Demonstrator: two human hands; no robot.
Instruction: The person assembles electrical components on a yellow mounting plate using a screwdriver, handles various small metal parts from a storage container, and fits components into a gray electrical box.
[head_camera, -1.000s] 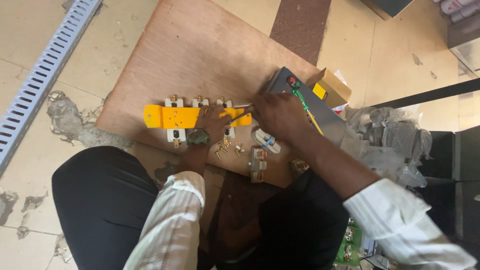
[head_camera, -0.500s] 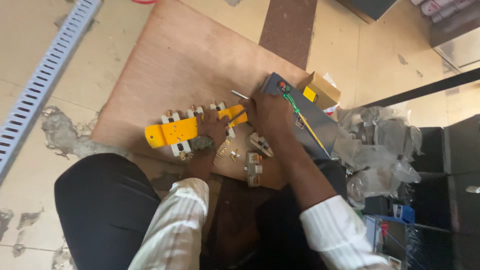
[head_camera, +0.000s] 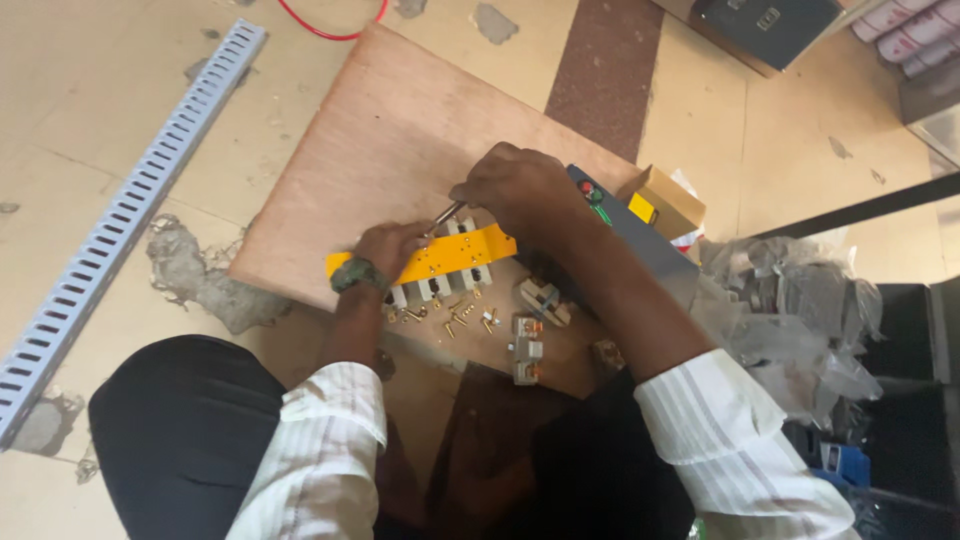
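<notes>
Fingers (head_camera: 500, 185) of the right hand (head_camera: 520, 190) are clamped together on a screwdriver (head_camera: 445, 215), whose metal shaft slants down to the upper edge of the yellow strip (head_camera: 430, 260). Left hand (head_camera: 385, 248) lies on the strip near its left end, fingers curled down over it and pressing it; a dark band (head_camera: 352, 275) sits at that wrist. Strip lies tilted on the plywood board (head_camera: 400, 130), close to the board's near edge, with white terminal blocks (head_camera: 432, 290) showing under it. Loose brass screws (head_camera: 462, 320) lie scattered just below the strip. Two more white blocks (head_camera: 528, 345) rest to the right of the screws. Beyond the right forearm lie a grey case (head_camera: 650, 245) and a small cardboard box (head_camera: 665, 203). Clear plastic bags (head_camera: 800, 310) are heaped at right. A slotted grey duct (head_camera: 120, 225) lies on the floor at left.
</notes>
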